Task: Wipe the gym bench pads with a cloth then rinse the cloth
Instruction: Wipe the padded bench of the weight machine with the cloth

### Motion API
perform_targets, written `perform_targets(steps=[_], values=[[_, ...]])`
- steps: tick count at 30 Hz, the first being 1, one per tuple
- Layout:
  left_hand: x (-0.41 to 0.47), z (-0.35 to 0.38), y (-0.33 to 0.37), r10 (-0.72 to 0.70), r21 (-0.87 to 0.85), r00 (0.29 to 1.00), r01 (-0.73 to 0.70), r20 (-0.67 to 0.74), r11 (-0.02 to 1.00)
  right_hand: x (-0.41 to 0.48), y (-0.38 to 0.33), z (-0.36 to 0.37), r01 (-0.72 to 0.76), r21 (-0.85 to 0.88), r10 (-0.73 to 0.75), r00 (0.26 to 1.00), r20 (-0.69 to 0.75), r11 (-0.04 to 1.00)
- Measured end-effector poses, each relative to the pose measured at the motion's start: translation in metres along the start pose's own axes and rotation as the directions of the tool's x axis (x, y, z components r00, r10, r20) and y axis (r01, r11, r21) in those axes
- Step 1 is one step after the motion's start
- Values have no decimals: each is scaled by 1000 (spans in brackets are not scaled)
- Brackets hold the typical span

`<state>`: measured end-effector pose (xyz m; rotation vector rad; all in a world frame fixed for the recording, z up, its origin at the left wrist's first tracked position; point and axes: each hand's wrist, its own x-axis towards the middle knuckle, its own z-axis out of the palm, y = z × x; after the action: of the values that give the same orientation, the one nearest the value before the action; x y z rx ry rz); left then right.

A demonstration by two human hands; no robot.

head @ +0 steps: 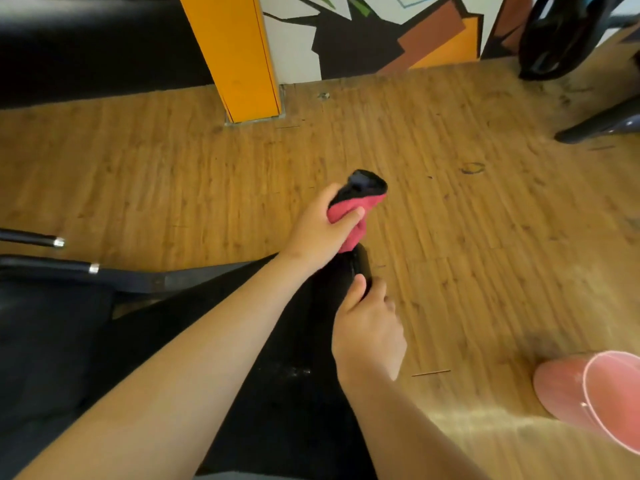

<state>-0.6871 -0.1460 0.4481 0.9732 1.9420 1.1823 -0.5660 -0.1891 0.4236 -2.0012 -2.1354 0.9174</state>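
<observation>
I look down from the head camera at both bare arms, and they reach out in front of me. The left arm comes in from 7 o'clock and runs long and straight up to the middle. The left hand point(320, 230) sits just above the middle, palm down. Its fingers and thumb are curled tight around the pink cloth point(349, 211). The cloth is bunched up and pressed around a long black pad point(369, 183), near the far tip. The rounded tip pokes out past the cloth toward 12 o'clock.

The right arm comes in from 5 o'clock, with the wrist bent a little. The right hand point(369, 329) is lower down on the same pad, close behind the left hand but not touching it. Its thumb lies along the top of the pad and its fingers wrap down the far side, so it grips the pad.

The brown wood floor point(485, 237) is under it all. A pink bucket point(568, 389) stands at 4 o'clock, well apart from the hands. An orange post point(239, 57) stands at 11 o'clock. Two dark bars with silver tips point(59, 242) poke in at 9 o'clock.
</observation>
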Motion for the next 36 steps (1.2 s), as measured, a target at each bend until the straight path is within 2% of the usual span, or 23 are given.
perform_targets(steps=[2, 3, 4, 6, 8, 11, 13, 17, 20, 24, 25, 27, 28, 29, 31, 33, 34, 36], values=[[9, 12, -4, 58, 271, 988, -95, 140, 958, 1, -1, 1, 6, -14, -6, 1000, 4, 1000], [14, 16, -8, 77, 362, 984, -132, 163, 923, 1, -1, 2, 8, -20, -8, 1000, 8, 1000], [20, 17, -12, 61, 377, 984, -122, 169, 918, 2, -1, 2, 9, -26, -8, 1000, 11, 1000], [30, 12, -12, -70, 263, 977, 15, 200, 965, 2, 0, 3, 4, -38, -4, 1000, 13, 999], [42, 2, -12, -220, 209, 932, 163, 288, 964, 2, 0, 2, -4, -53, 5, 1000, 13, 999], [52, -10, -12, -360, 266, 860, 275, 362, 924, 2, -2, 1, -7, -62, 8, 1000, 6, 998], [57, -9, -11, -367, 294, 842, 263, 395, 919, 2, -3, 1, -12, -61, 13, 1000, 6, 998], [50, -2, -1, -247, 251, 868, 148, 431, 957, 1, -4, 1, -11, -72, 11, 1000, 2, 997], [48, -4, -5, -247, 256, 885, 153, 393, 955, 0, -4, 0, -11, -86, 11, 1000, -3, 996], [57, -6, -17, -360, 289, 858, 263, 367, 921, -1, -3, 0, -6, -104, 4, 1000, -14, 995], [54, -3, -19, -346, 242, 885, 278, 312, 930, -1, -3, 0, -6, -110, 5, 1000, -15, 994], [42, 6, -30, -264, 145, 964, 256, 37, 956, 0, -3, 2, -13, -105, 11, 1000, -15, 994], [34, 9, -34, -223, 110, 967, 237, -126, 965, 1, -4, 2, -18, -96, 17, 1000, -12, 995], [28, 11, -35, -203, 101, 954, 229, -221, 968, 0, -4, 0, -28, -82, 28, 1000, 1, 996], [23, 9, -30, -194, 147, 951, 233, -240, 961, 0, -6, -5, -21, -49, 23, 998, 53, 999], [24, 6, -25, -190, 181, 956, 231, -222, 956, -1, -3, -15, 96, -85, -87, 991, 97, 992], [23, 7, -24, -191, 175, 955, 234, -229, 957, 1, 0, -20, 212, -132, -199, 974, 107, 968], [23, 7, -22, -182, 180, 955, 227, -235, 957, 11, 1, -25, 429, -172, -409, 902, 139, 887]])
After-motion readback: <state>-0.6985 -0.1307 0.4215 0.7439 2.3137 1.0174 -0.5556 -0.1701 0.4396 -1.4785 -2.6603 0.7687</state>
